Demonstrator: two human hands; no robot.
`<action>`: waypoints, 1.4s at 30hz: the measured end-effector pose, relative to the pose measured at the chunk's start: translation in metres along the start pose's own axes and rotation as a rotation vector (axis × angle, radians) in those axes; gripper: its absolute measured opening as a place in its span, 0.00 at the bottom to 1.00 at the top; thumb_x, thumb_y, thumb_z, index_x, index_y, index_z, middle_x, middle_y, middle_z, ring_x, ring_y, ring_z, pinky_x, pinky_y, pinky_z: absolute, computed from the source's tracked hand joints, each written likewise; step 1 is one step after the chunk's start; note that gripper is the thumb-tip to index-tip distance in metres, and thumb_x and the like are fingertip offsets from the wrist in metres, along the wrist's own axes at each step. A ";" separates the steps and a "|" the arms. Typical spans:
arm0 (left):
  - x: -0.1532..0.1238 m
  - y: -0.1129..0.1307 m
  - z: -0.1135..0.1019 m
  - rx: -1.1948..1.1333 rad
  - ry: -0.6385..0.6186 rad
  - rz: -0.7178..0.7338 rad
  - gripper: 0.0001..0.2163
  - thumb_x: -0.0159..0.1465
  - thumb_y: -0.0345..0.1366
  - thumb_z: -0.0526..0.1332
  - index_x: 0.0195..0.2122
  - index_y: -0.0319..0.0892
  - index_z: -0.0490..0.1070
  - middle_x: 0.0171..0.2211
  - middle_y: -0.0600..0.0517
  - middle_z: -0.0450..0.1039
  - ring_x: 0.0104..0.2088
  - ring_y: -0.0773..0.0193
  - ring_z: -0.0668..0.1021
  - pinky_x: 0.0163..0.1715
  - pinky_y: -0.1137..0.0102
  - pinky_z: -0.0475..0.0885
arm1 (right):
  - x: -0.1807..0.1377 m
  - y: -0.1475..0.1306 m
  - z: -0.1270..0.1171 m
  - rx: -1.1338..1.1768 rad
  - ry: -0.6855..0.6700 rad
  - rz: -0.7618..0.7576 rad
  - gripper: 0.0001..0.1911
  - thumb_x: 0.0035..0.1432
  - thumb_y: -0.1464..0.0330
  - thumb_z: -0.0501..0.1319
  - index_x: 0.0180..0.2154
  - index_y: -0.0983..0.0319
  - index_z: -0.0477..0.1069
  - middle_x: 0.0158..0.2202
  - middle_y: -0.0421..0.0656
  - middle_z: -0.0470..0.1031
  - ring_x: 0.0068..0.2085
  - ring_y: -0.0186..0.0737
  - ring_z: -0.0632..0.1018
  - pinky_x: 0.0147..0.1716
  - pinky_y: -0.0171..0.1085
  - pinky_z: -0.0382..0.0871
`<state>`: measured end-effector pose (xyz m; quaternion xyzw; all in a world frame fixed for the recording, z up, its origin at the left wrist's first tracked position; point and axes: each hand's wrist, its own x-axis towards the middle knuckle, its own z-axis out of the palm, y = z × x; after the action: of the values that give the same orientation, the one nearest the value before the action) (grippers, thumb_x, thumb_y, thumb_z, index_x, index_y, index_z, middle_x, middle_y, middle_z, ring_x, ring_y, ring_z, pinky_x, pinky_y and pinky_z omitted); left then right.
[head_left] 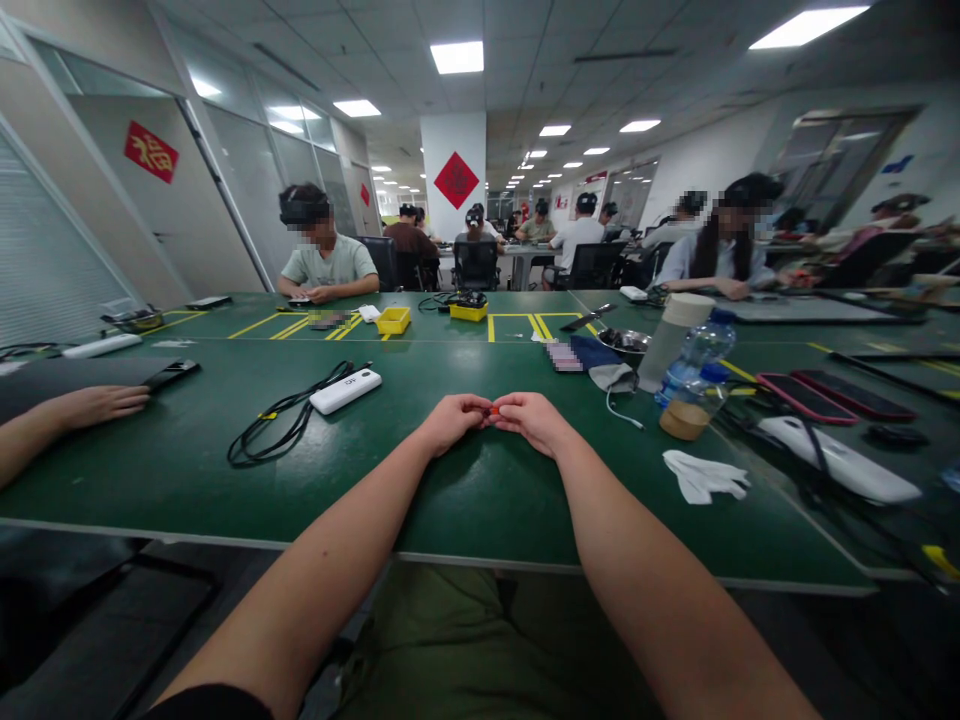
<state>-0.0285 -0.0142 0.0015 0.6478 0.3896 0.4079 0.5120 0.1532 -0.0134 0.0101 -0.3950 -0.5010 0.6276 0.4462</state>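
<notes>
Just above the green table (337, 500), in front of me, my left hand (454, 424) and my right hand (534, 420) meet at the fingertips. Between them is a small red and dark piece (493, 410), too small and too covered by fingers to name. Both hands are closed in a pinch on it, the right on its redder end. To the left of my left hand lies a white power bank (346, 391) with a coiled black cable (274, 425). Beyond my right hand are a white cable (624, 410) and a grey pouch-like thing (611, 377).
At right stand a pale tumbler (675, 345) and plastic bottles (691, 400), near a crumpled white glove or cloth (705, 476). A metal bowl (628, 343) and yellow trays (393, 321) are farther back. Another person's hand (101, 405) rests at left. Several people sit beyond.
</notes>
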 end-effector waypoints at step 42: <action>-0.004 0.009 0.010 0.306 0.048 0.094 0.10 0.52 0.27 0.59 0.36 0.38 0.69 0.28 0.53 0.72 0.28 0.69 0.73 0.29 0.75 0.66 | -0.002 0.005 0.004 -0.375 -0.050 -0.206 0.14 0.39 0.77 0.59 0.33 0.64 0.73 0.29 0.40 0.75 0.29 0.33 0.73 0.30 0.31 0.65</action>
<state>-0.0194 -0.0229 0.0081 0.7258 0.4283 0.3829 0.3783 0.1496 -0.0166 0.0061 -0.4022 -0.6577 0.4841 0.4139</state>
